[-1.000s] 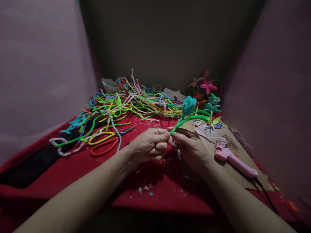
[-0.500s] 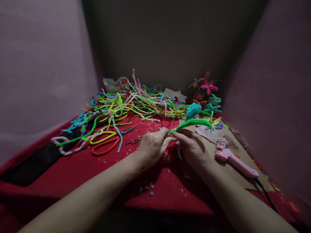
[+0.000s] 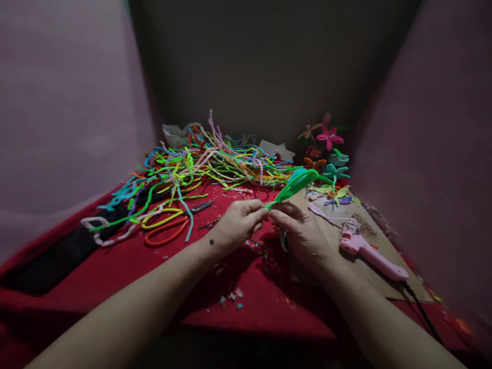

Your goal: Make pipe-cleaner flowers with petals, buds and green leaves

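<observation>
Between my hands is a pipe-cleaner flower, its green leaf turned toward me and its blue-green bloom mostly hidden behind the leaf. My left hand pinches the green stem just below the leaf. Thumb and fingers of my right hand close on the same stem from the other side. The flower's head points up and to the right, over the edge of a cardboard sheet. The lower stem is hidden by my fingers.
A tangled heap of colourful pipe cleaners covers the back. Scissors with yellow and red handles lie left. A pink hot glue gun with a black cord rests on the cardboard. Finished flowers stand at the back right. Scraps dot the red cloth.
The flower has turned in my fingers, so the green leaf now covers most of the blue-green bloom. My left wrist has rolled slightly; both hands stay near the same place.
</observation>
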`<state>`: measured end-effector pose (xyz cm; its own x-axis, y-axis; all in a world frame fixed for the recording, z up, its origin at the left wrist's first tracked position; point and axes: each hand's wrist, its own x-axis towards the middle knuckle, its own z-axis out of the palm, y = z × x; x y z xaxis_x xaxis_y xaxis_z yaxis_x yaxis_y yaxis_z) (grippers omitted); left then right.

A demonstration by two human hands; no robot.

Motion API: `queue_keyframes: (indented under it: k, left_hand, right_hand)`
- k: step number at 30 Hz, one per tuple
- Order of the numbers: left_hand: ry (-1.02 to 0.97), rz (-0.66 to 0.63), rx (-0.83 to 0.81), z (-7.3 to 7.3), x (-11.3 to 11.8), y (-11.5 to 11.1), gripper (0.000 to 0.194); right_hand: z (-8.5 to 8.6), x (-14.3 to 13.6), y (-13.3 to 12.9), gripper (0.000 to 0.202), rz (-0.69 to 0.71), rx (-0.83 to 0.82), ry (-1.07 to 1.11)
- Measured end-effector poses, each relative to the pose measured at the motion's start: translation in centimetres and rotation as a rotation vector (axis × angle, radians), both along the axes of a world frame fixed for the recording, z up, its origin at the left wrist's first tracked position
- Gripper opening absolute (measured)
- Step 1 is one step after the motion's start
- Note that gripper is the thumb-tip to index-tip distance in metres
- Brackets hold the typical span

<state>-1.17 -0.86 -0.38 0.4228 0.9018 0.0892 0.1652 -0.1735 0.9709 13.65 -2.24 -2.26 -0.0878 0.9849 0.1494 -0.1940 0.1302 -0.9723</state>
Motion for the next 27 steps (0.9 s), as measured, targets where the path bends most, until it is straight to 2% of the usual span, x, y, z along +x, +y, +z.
queue_keyframes:
  k: [4, 8, 14, 19, 22, 27]
  left_hand:
    - [-0.136, -0.100, -0.203, 0.4, -0.3, -0.1, 0.025]
    - [-0.264, -0.175, -0.344, 0.1, -0.3, -0.1, 0.024]
    - [-0.419, -0.252, -0.467, -0.5, -0.3, 0.1, 0.020]
    - [-0.394, -0.290, -0.509, -0.4, -0.3, 0.1, 0.021]
    - [-0.229, -0.197, -0.337, -0.2, -0.1, -0.1, 0.026]
    - [0.368, 0.114, 0.376, -1.0, 0.4, -0.6, 0.021]
  right_hand:
    - [-0.2, 0.3, 0.1, 0.015, 0.007, -0.010, -0.002]
    - [-0.3, 0.4, 0.3, 0.010, 0.063, -0.052, 0.081]
    - [0.2, 0.2, 0.3, 0.007, 0.121, -0.070, 0.156]
    - [-0.1, 0.2, 0.5, 0.006, 0.084, -0.066, 0.163]
    - [-0.6, 0.1, 0.6, 0.008, 0.028, -0.101, 0.159]
    - [-0.7, -0.1, 0.5, 0.013, 0.015, -0.122, 0.182]
